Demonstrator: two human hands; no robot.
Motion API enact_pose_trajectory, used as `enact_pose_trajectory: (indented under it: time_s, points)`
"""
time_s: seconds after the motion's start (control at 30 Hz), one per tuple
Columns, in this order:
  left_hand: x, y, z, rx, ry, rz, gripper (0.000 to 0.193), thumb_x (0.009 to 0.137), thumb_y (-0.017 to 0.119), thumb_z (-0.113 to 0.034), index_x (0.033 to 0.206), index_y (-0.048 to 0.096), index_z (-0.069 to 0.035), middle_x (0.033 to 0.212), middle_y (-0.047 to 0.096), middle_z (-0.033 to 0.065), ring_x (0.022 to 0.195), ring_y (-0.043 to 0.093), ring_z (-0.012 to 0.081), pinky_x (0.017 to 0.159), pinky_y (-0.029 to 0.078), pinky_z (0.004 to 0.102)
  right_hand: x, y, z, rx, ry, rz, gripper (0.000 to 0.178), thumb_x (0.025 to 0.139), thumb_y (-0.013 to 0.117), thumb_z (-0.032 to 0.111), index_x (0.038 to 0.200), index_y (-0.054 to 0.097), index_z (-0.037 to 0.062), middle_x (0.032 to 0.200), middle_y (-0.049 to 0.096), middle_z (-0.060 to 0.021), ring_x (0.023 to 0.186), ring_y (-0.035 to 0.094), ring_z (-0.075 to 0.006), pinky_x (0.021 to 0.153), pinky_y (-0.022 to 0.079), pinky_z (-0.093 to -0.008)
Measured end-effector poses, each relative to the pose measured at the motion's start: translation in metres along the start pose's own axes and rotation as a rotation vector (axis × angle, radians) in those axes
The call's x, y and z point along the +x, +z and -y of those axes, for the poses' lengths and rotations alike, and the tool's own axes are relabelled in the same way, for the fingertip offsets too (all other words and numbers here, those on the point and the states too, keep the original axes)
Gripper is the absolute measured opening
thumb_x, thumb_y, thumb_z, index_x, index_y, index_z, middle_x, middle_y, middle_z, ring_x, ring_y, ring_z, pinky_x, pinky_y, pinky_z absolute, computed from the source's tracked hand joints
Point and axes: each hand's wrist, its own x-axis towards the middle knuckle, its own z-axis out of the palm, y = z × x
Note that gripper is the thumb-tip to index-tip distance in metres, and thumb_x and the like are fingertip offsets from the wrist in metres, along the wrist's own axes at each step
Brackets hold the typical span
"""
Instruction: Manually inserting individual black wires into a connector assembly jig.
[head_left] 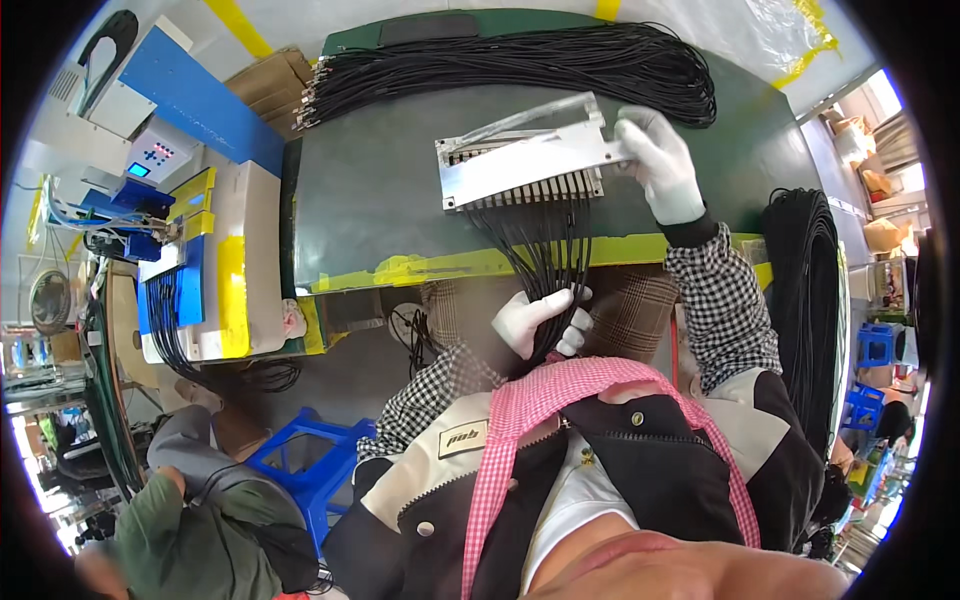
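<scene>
A slotted metal fixture [452, 203] lies on the green work table, with several black cables [545, 245] running from its near side. Gathered below the table's edge, these cables pass through my gloved left hand [540, 322], which is closed round the bundle. My gloved right hand [660, 165] pinches the right end of a flat, shiny metal plate [530, 165]. The plate lies slantwise across the fixture and covers part of its slots. Behind it a narrow clear-looking strip [530, 118] slants up to the right. The cable ends under the plate are hidden.
A long bundle of black cables [520, 65] lies along the table's far side. More cables [805, 300] hang at the right. To the left stands a blue and white machine [200, 110] holding cables. A blue stool [310, 460] and a seated person [210, 530] are at lower left.
</scene>
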Motion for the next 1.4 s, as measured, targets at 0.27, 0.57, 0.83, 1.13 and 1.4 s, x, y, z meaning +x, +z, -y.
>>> enact_pose_trajectory:
  time_s: [0.27, 0.57, 0.83, 1.13, 1.4]
  points:
    - [0.013, -0.003, 0.008, 0.012, 0.085, 0.035, 0.036, 0.095, 0.052, -0.025, 0.119, 0.048, 0.002, 0.097, 0.061, 0.0219, 0.071, 0.061, 0.0266, 0.061, 0.052, 0.0340, 0.007, 0.194, 0.065, -0.506, -1.177, 0.318, 0.036, 0.081, 0.063, 0.011, 0.117, 0.060, 0.0080, 0.112, 0.064, -0.0097, 0.092, 0.063, -0.0242, 0.085, 0.050, -0.0342]
    - [0.019, -0.023, 0.006, 0.107, 0.106, 0.073, 0.037, 0.096, 0.051, -0.025, 0.120, 0.049, 0.004, 0.108, 0.061, 0.0241, 0.082, 0.065, 0.0308, 0.071, 0.055, 0.0373, 0.031, 0.290, -0.090, -0.587, -1.163, 0.810, 0.027, 0.083, 0.056, 0.022, 0.107, 0.064, 0.0110, 0.116, 0.061, -0.0056, 0.097, 0.059, -0.0268, 0.090, 0.046, -0.0400]
    - [0.021, 0.011, -0.010, -0.079, -0.011, -0.122, 0.036, 0.099, 0.047, -0.026, 0.116, 0.050, 0.004, 0.090, 0.062, 0.0158, 0.065, 0.061, 0.0220, 0.057, 0.051, 0.0287, 0.077, 0.025, -0.058, -1.079, -0.722, 0.446, 0.035, 0.088, 0.056, 0.035, 0.114, 0.066, 0.0129, 0.101, 0.061, -0.0106, 0.089, 0.057, -0.0271, 0.081, 0.046, -0.0353]
    - [-0.010, 0.013, 0.014, -0.247, 0.030, 0.212, 0.030, 0.100, 0.045, -0.028, 0.105, 0.054, 0.000, 0.055, 0.031, -0.0043, 0.042, 0.022, 0.0056, 0.038, 0.017, 0.0199, 0.095, 0.013, -0.078, -1.102, -0.597, 0.466, 0.033, 0.093, 0.050, 0.039, 0.115, 0.067, 0.0214, 0.089, 0.054, -0.0092, 0.081, 0.052, -0.0251, 0.074, 0.042, -0.0342]
    - [-0.067, 0.093, -0.053, 0.235, 0.358, -0.181, 0.028, 0.099, 0.040, -0.027, 0.101, 0.054, -0.003, 0.049, 0.037, -0.0032, 0.037, 0.026, 0.0081, 0.037, 0.022, 0.0235, 0.074, 0.016, -0.065, -0.960, -0.653, 0.124, 0.039, 0.095, 0.047, 0.039, 0.118, 0.064, 0.0117, 0.105, 0.061, -0.0116, 0.093, 0.057, -0.0239, 0.083, 0.046, -0.0333]
